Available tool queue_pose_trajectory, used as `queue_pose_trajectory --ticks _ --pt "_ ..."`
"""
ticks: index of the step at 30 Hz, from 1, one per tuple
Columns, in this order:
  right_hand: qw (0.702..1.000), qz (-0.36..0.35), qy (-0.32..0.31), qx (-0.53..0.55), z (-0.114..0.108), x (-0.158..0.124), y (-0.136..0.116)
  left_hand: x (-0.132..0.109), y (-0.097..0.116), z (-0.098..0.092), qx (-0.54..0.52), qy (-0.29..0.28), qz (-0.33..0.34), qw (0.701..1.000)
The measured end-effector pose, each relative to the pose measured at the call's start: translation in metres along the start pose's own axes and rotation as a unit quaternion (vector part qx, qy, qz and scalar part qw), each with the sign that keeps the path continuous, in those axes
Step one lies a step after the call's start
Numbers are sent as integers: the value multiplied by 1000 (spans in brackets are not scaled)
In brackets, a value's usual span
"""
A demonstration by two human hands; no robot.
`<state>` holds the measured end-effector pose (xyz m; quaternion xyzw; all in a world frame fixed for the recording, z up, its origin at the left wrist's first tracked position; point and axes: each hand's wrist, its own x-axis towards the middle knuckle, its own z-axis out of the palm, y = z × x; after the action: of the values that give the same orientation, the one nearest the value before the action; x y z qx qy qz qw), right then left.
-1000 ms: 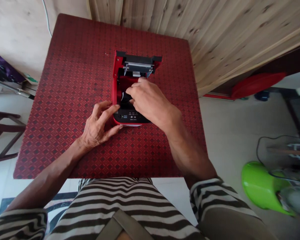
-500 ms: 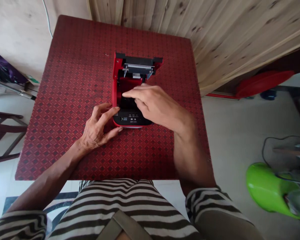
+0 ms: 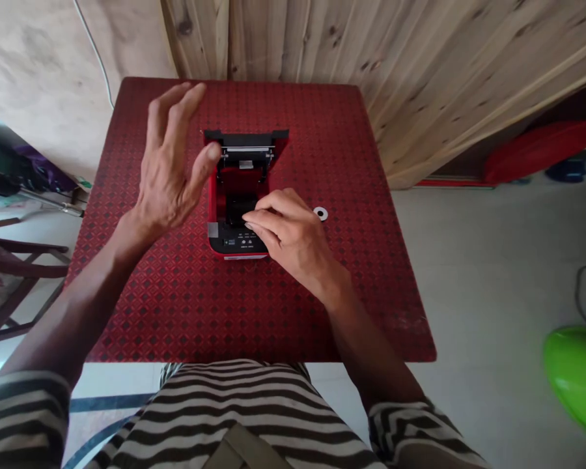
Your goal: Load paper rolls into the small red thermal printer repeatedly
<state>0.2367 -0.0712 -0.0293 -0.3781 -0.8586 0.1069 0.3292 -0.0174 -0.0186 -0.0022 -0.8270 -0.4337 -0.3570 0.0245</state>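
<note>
A red and black label printer (image 3: 238, 242) stands on the table with its lid (image 3: 248, 141) raised and its dark inner bay showing. My right hand (image 3: 293, 228) is over the bay's front right edge, thumb and fingertips pinched together; whatever is between them, if anything, is too small or hidden to make out. Raised in the air to the left of the lid, my left hand (image 3: 168, 163) has its fingers spread and holds nothing. A small white roll with a black core (image 3: 321, 213) lies just right of my right hand.
The table (image 3: 176, 306) has a red patterned cover, with a wooden plank wall (image 3: 297, 45) behind it. A wooden chair (image 3: 24, 280) stands at the left. On the floor at right is a green plastic object (image 3: 573, 378); a red object (image 3: 542, 153) is farther back.
My left hand has let go of the printer's front left corner and risen, opening. My right hand has moved back toward the bay's front edge and pinched. The white roll now shows.
</note>
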Motion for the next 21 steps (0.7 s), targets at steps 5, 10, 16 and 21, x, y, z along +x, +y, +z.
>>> queue_pose_trajectory --ticks 5,10,16,21 --pt "998 -19 -17 -65 -4 -9 -9 17 6 12 -51 -66 -36 996" --pt "996 -8 0 -83 0 -17 -14 -26 35 3 -100 -70 -12 992" --pt "997 4 24 -72 5 -19 -17 -61 27 12 -109 -110 -12 988" --pt "997 8 20 -74 3 -19 -19 -66 18 16 -82 -97 53 991"
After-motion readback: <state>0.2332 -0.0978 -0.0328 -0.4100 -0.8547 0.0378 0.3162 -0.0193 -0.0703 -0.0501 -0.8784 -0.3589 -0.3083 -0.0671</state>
